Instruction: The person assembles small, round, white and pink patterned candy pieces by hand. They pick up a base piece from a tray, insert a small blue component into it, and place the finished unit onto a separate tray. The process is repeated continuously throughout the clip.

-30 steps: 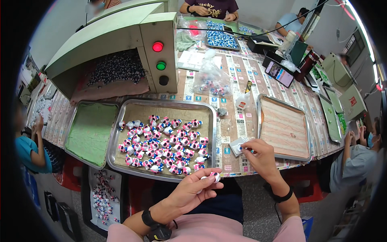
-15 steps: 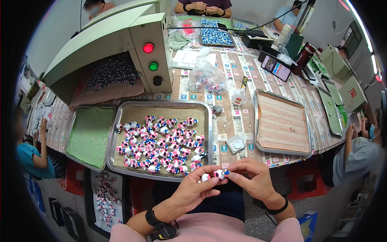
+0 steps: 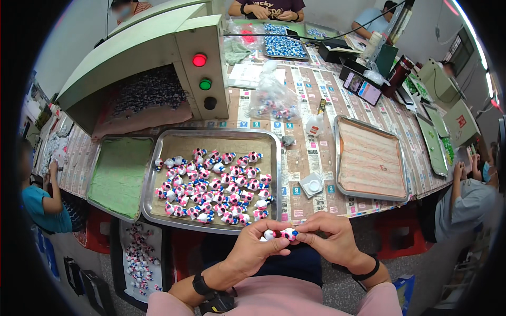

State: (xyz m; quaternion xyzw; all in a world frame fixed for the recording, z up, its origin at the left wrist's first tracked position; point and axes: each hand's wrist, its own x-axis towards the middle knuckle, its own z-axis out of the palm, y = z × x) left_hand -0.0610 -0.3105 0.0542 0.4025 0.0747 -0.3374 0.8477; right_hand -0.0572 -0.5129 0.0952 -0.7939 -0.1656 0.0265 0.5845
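Observation:
Both my hands meet just below the table's front edge. My left hand [image 3: 256, 247] and my right hand [image 3: 331, 238] pinch one small pink, white and blue toy figure [image 3: 280, 234] between their fingertips. Right above them a steel tray [image 3: 163, 217] holds several more of the same figures [image 3: 213, 185], lying in loose rows on a tan liner.
A second steel tray with a green mat [image 3: 120, 174] lies at the left, a third with a striped pad [image 3: 369, 158] at the right. A small white square pad [image 3: 312, 185] sits between trays. A green machine [image 3: 158, 58] with lamps stands behind. Other people sit around.
My right hand left the white pad by the tray and came down to my left hand. Both now grip the small figure together.

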